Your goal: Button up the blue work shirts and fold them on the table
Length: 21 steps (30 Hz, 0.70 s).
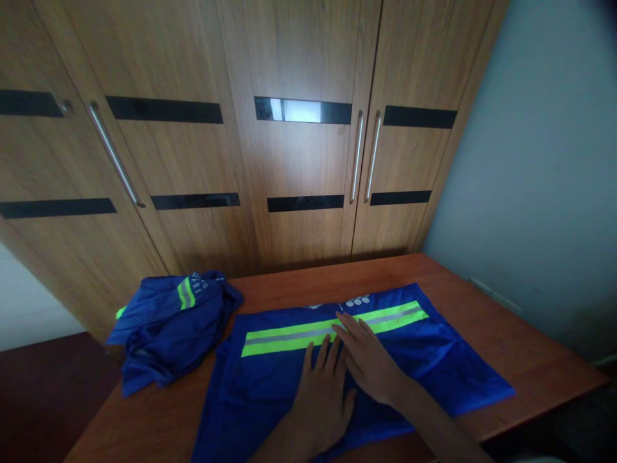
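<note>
A blue garment (434, 360) with a yellow-green and grey reflective band lies spread on the wooden table. My left hand (322, 392) rests flat on it, fingers spread, their tips just below the band. Close against it on the right, my right hand (369, 360) lies on the cloth with fingers stretched out across the band. Neither hand grips anything. White print shows at the garment's far edge, partly cut off by the fold.
Another blue garment (178, 328) lies crumpled at the table's left side. The reddish-brown table (520, 347) meets a wooden wardrobe (303, 161) with metal handles at the back. A pale wall (544, 167) stands on the right.
</note>
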Available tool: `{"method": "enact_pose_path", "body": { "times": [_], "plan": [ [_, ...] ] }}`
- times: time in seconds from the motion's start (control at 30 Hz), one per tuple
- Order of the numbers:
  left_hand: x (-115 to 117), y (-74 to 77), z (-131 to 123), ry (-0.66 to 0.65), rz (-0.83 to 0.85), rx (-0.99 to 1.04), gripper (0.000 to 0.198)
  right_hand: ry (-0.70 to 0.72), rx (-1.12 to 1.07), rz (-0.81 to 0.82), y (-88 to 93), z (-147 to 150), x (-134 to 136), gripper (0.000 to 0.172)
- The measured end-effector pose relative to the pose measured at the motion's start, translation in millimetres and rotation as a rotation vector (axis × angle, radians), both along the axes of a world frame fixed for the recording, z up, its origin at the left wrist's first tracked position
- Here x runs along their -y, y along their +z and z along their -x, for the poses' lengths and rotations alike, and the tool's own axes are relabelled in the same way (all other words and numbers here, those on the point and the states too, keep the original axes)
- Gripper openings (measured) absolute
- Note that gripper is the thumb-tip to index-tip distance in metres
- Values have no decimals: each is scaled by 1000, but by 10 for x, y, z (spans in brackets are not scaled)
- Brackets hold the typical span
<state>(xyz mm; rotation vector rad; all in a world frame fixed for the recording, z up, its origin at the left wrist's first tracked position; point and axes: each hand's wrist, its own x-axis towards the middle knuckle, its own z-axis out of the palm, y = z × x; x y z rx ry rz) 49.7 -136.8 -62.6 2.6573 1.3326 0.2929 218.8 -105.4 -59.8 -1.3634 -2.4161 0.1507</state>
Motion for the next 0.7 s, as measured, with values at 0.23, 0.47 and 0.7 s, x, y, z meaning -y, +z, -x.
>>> {"method": "enact_pose_path", "body": {
  "times": [0.23,0.47,0.7],
  "plan": [
    [-174,158,13,-15,139,22,66,-15,-110,135,-194,-56,-355,45],
    [-535,273,205,84,14,-62,73,-45,-90,45,-293,-99,-378,50],
    [-577,1,635,111,-66,-93,71,-256,88,4,-389,-637,-576,62]
  ]
}}
